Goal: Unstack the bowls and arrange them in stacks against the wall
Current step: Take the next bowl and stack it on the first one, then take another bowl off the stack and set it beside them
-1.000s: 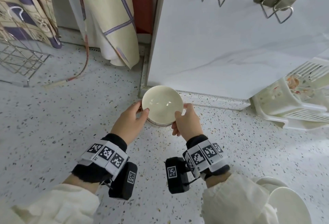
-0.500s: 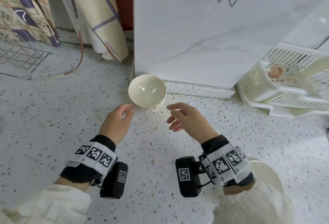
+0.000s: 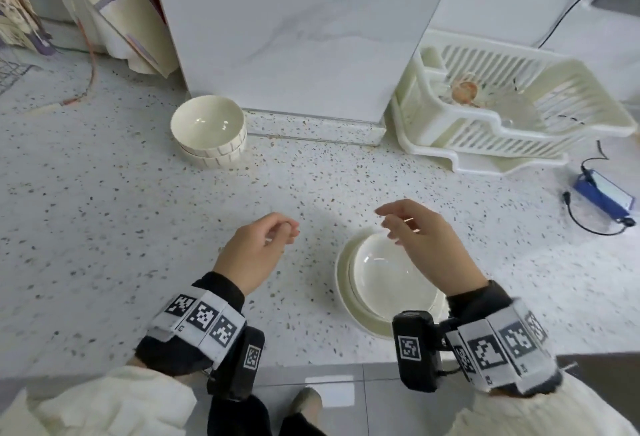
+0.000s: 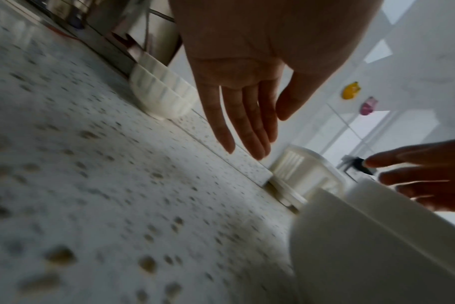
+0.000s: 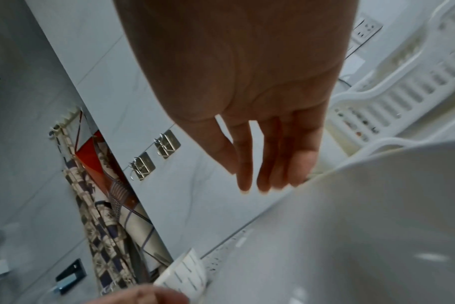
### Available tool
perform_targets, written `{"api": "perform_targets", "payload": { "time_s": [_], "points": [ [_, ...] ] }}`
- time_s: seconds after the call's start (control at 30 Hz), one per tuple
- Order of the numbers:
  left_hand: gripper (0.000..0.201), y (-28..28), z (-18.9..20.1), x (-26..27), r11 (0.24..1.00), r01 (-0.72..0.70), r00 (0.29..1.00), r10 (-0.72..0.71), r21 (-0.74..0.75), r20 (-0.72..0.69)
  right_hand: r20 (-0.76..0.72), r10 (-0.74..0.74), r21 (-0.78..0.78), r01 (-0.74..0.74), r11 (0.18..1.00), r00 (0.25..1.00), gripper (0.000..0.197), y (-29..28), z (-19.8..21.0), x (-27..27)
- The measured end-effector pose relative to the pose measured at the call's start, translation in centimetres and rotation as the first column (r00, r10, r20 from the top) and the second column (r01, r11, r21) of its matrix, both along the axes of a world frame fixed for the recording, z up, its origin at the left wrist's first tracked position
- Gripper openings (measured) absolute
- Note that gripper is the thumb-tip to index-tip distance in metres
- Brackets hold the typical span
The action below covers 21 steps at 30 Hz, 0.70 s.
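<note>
To your right a white plastic dish rack [image 3: 512,103] sits on the speckled counter [image 3: 104,214], w/ a blue device [image 3: 602,195] & black cable [image 3: 588,221] nearby. Far left: patterned cloth [image 3: 114,3] hangs; two metal wall hooks [image 5: 153,152] show in the right wrist view.

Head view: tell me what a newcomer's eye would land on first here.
Two empty hands hover over the speckled counter: the left hand loosely curled, the right hand spread just above a stack of plain white bowls at the counter's near edge. Next comes the pair of ribbed bowls, nested and standing against the marble wall panel. To the right sits a white dish rack.
</note>
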State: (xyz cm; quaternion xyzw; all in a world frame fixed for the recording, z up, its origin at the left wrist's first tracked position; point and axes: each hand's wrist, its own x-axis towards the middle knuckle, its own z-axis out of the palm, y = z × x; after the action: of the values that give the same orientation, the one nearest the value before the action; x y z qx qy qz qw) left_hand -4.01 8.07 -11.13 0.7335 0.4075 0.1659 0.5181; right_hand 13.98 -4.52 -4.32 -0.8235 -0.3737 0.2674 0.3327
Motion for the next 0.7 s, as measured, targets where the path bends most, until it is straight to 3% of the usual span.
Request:
{"api": "perform_targets", "payload": {
  "time_s": [0.13,0.27,0.4,0.53,0.7],
  "points": [
    [0.022,-3.2,0.2,2.1,0.992,0.071,0.997,-0.073,0.100,0.014,0.152,-0.065,0.003,0.065,0.998,0.986,0.022,-3.2,-1.5,1.7],
    [0.029,-5.6,0.3,3.3,0.964,0.145,0.989,-0.143,0.225,-0.024,0.163,-0.072,-0.049,0.081,0.995,0.984,0.026,-5.0,-2.9,2.4],
    [0.033,-6.5,0.0,3.7,0.926,0.155,0.985,-0.120,0.344,-0.121,0.202,-0.039,-0.110,0.063,0.992,0.979,0.032,-5.9,-4.3,2.3],
    [0.032,-7.2,0.0,3.9,0.914,0.173,0.978,-0.114,0.367,-0.176,0.254,0.038,-0.183,0.009,0.983,0.967,0.030,-6.5,-4.9,2.4],
    [0.030,-7.2,0.6,5.0,0.880,0.282,0.922,-0.138,0.381,-0.363,0.281,0.074,-0.217,-0.012,0.976,0.957,0.031,-6.4,-4.9,2.3]
  ]
}}
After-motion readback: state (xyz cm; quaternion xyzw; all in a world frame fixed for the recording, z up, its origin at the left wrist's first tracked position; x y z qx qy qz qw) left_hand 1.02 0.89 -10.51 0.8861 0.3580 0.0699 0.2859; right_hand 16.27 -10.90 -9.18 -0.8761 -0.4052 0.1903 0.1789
